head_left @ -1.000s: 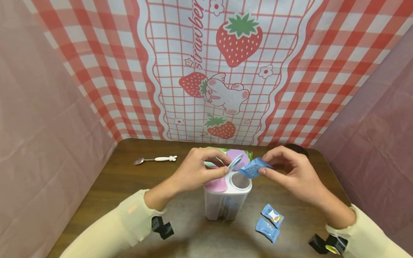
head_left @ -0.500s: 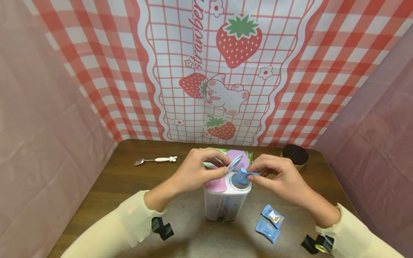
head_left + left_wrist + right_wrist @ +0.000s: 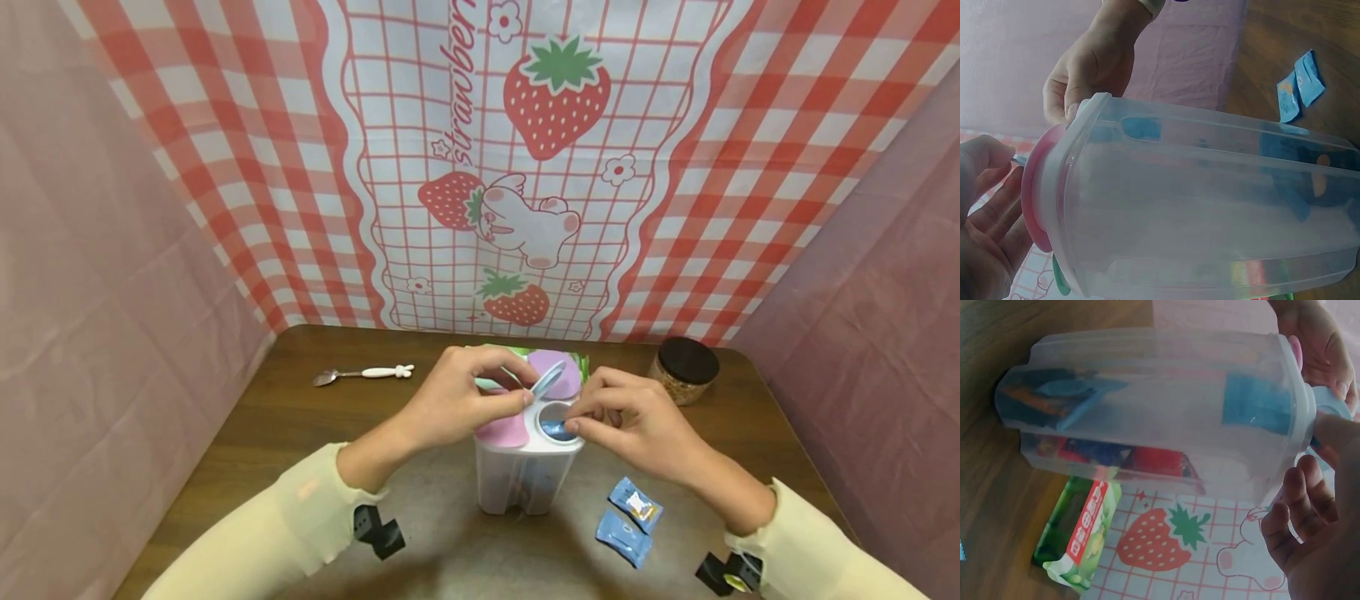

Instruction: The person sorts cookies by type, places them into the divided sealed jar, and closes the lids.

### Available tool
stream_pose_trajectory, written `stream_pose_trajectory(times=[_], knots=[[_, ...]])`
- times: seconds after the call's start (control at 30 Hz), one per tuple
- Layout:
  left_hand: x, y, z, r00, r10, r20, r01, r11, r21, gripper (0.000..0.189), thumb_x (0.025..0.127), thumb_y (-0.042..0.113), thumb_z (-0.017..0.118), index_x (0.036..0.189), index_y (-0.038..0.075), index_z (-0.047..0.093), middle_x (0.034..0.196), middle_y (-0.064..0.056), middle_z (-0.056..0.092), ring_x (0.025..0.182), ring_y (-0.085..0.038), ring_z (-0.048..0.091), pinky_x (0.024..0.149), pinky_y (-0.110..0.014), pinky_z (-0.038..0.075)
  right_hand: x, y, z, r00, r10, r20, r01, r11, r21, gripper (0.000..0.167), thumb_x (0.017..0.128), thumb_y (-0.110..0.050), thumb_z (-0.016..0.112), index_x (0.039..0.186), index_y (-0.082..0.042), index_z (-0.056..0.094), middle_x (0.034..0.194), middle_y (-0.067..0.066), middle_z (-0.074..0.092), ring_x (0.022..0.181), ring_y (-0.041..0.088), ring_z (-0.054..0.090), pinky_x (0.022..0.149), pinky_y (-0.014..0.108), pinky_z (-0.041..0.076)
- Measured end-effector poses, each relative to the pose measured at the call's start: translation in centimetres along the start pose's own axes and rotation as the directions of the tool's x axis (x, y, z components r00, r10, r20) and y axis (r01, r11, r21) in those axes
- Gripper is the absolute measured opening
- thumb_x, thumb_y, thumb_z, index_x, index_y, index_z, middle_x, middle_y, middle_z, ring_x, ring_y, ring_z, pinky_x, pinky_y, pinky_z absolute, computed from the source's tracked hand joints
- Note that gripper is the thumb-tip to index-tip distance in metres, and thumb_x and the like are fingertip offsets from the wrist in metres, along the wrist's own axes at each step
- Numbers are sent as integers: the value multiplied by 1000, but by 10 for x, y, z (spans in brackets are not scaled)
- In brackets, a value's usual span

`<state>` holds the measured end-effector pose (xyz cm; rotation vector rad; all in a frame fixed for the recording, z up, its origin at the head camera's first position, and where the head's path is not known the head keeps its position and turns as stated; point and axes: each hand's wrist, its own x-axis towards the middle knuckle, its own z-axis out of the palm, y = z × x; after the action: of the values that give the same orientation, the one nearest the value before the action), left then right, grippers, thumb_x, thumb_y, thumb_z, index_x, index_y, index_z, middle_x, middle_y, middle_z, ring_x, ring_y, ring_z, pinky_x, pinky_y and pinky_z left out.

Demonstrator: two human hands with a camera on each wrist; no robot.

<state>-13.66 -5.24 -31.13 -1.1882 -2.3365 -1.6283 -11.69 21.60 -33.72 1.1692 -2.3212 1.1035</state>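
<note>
A clear plastic storage container (image 3: 517, 479) with a white top and coloured flip lids stands upright on the table. My left hand (image 3: 450, 398) pinches its raised light-blue flip lid (image 3: 550, 379) between thumb and fingers. At the round opening, my right hand (image 3: 637, 417) pinches the end of a blue wrapped packet (image 3: 555, 430). Through the clear wall in the right wrist view, most of that blue packet (image 3: 1255, 403) hangs inside near the top. More wrappers (image 3: 1072, 397) lie at the container's bottom. The pink lid (image 3: 502, 429) beside the opening is down.
Two blue packets (image 3: 628, 521) lie on the table, right of the container. A dark-lidded jar (image 3: 684, 371) stands at the back right, a white-handled spoon (image 3: 367, 372) at the back left. Behind the container is a green package (image 3: 1082, 531).
My right hand has moved left and down, lowering the blue packet from above the opening into it. The left hand keeps holding the light-blue lid up.
</note>
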Motion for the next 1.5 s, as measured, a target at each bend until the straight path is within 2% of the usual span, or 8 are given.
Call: stream_pose_trajectory(times=[0.33, 0.6, 0.8, 1.0, 1.17, 1.27, 1.4, 1.5], knots=[[-1, -1, 0, 1000, -5, -1, 5, 1000, -4, 14, 88, 7, 77, 102, 10, 77, 101, -2, 77, 88, -10, 74, 74, -30, 64, -5, -1, -5, 988, 50, 149, -45, 998, -38, 18, 87, -17, 83, 100, -29, 80, 102, -13, 56, 80, 5, 56, 63, 21, 50], [-2, 0, -1, 1000, -8, -11, 8, 1000, -8, 15, 87, 6, 78, 102, 9, 77, 101, -3, 77, 87, -10, 74, 73, -32, 64, -11, 1, -10, 986, 127, 106, -128, 992, 2, 32, 86, -13, 83, 115, -23, 72, 100, -10, 65, 79, 4, 59, 61, 22, 53], [-2, -1, -1, 1000, -12, -13, 12, 1000, -11, 14, 87, 5, 78, 101, 8, 77, 100, -3, 77, 87, -9, 74, 74, -33, 65, -30, 19, -19, 971, 222, 86, -219, 975, -44, 33, 87, -13, 83, 112, -29, 69, 99, -15, 68, 84, 3, 64, 65, 23, 56], [-2, 0, -2, 1000, -3, -19, 3, 1000, -9, 14, 86, 5, 78, 100, 8, 77, 99, -3, 77, 86, -10, 75, 73, -30, 64, -61, 44, -16, 945, 297, 136, -292, 955, -53, 27, 85, -14, 85, 105, -24, 71, 94, -13, 70, 81, 4, 66, 62, 24, 56], [-2, 1, -2, 1000, -12, -18, 12, 1000, -20, 15, 86, 5, 78, 101, 8, 77, 99, -3, 77, 87, -11, 74, 74, -30, 64, -93, 68, -6, 904, 371, 211, -375, 927, -25, 25, 86, -15, 84, 107, -20, 70, 93, -11, 69, 82, 4, 65, 64, 25, 57], [-2, 0, -2, 1000, -17, -19, 17, 1000, -15, 15, 86, 5, 78, 101, 8, 77, 99, -3, 77, 87, -10, 74, 73, -29, 64, -111, 78, 2, 877, 416, 241, -423, 906, -21, 25, 86, -16, 83, 108, -15, 70, 95, -3, 71, 83, 5, 65, 65, 25, 58], [-1, -1, -1, 1000, -18, -12, 18, 1000, -16, 15, 86, 5, 78, 101, 9, 77, 100, -3, 77, 87, -9, 74, 73, -30, 64, -130, 88, 11, 855, 455, 248, -463, 886, -30, 28, 86, -19, 84, 108, -8, 71, 99, 6, 72, 83, 9, 66, 66, 25, 57], [-1, -1, 0, 1000, -16, -4, 15, 1000, -25, 15, 87, 6, 78, 102, 9, 77, 100, -3, 77, 87, -9, 75, 74, -30, 64, -139, 92, 14, 844, 479, 241, -484, 874, -38, 31, 85, -21, 85, 109, -6, 71, 102, 7, 72, 83, 10, 66, 68, 26, 57]])
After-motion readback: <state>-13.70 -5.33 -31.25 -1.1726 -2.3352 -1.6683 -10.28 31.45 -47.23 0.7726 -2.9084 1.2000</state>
